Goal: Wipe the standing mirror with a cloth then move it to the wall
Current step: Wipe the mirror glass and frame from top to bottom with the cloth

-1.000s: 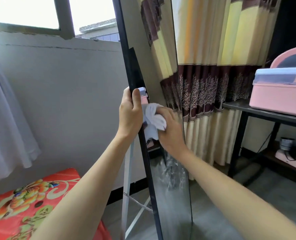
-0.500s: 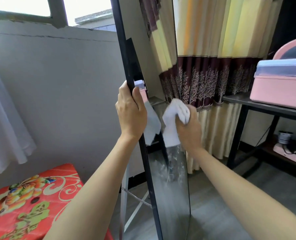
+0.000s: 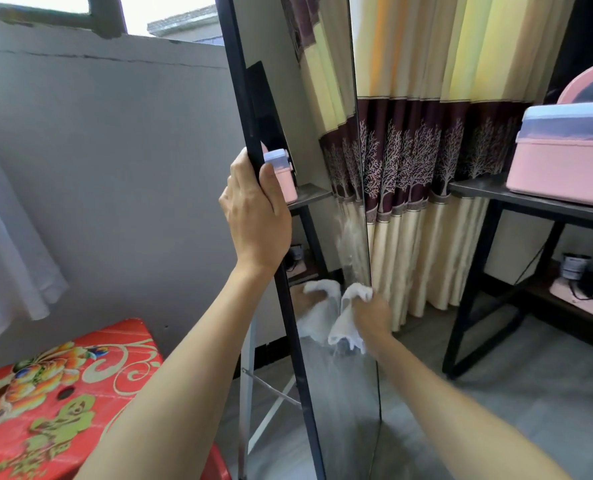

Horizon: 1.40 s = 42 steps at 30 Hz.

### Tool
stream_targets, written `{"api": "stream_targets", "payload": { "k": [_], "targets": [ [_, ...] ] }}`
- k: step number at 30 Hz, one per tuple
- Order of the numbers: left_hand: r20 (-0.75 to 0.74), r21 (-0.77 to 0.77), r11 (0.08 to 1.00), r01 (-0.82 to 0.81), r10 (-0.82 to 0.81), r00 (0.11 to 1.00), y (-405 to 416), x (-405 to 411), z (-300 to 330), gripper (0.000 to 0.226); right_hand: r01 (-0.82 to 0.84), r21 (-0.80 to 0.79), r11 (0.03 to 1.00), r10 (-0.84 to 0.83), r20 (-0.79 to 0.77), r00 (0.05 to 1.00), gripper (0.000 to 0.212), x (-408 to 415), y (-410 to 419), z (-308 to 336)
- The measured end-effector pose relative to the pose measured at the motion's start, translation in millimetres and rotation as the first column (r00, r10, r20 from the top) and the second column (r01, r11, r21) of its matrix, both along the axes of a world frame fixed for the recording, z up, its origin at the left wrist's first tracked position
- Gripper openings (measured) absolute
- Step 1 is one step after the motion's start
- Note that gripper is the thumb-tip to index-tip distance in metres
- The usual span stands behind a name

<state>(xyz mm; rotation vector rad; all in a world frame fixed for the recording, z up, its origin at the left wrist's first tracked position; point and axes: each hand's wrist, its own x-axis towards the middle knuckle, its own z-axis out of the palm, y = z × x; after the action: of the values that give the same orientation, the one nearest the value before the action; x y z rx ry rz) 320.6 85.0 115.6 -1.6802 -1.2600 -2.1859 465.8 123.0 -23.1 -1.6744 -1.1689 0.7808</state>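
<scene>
A tall standing mirror (image 3: 326, 133) with a thin black frame rises upright in the middle of the view, seen nearly edge-on. My left hand (image 3: 253, 213) grips its left frame edge at mid height, thumb on the glass side. My right hand (image 3: 371, 311) holds a crumpled white cloth (image 3: 348, 320) pressed against the glass lower down, near the mirror's right edge. The cloth and hand are reflected in the glass. Dusty streaks show on the glass above the cloth.
A grey wall (image 3: 115, 150) with a window above is behind the mirror on the left. A red patterned stool (image 3: 56, 393) stands at lower left. Curtains (image 3: 444, 150) hang on the right, beside a black shelf table (image 3: 517, 199) bearing a pink box (image 3: 565, 161).
My right hand has carried the cloth down the glass, from about mid height to well below my left hand. My left hand keeps its grip on the frame.
</scene>
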Motion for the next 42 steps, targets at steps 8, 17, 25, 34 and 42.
{"api": "stream_targets", "payload": {
  "k": [8,17,25,34,42],
  "targets": [
    [-0.001,0.001,0.999,-0.033,0.033,0.999,1,1,0,0.054,0.024,0.586,0.81,-0.043,0.019,0.999,0.024,-35,16,125],
    [0.017,0.015,0.999,-0.03,0.03,0.999,7,0,-3,0.05,0.048,0.005,0.999,-0.048,0.015,0.999,0.023,-13,36,-33],
    [0.011,0.014,0.998,-0.065,0.064,0.998,4,1,-2,0.052,0.105,0.455,0.884,-0.087,-0.061,0.994,0.029,-10,30,87],
    [0.01,0.011,0.997,-0.078,0.078,0.997,6,0,-3,0.052,-0.027,0.358,0.933,0.032,-0.009,0.999,0.036,-23,57,47],
    [0.073,-0.065,0.994,-0.087,0.092,0.993,1,9,3,0.047,0.093,0.114,0.989,-0.079,-0.124,0.989,0.034,18,67,51]
  ]
}}
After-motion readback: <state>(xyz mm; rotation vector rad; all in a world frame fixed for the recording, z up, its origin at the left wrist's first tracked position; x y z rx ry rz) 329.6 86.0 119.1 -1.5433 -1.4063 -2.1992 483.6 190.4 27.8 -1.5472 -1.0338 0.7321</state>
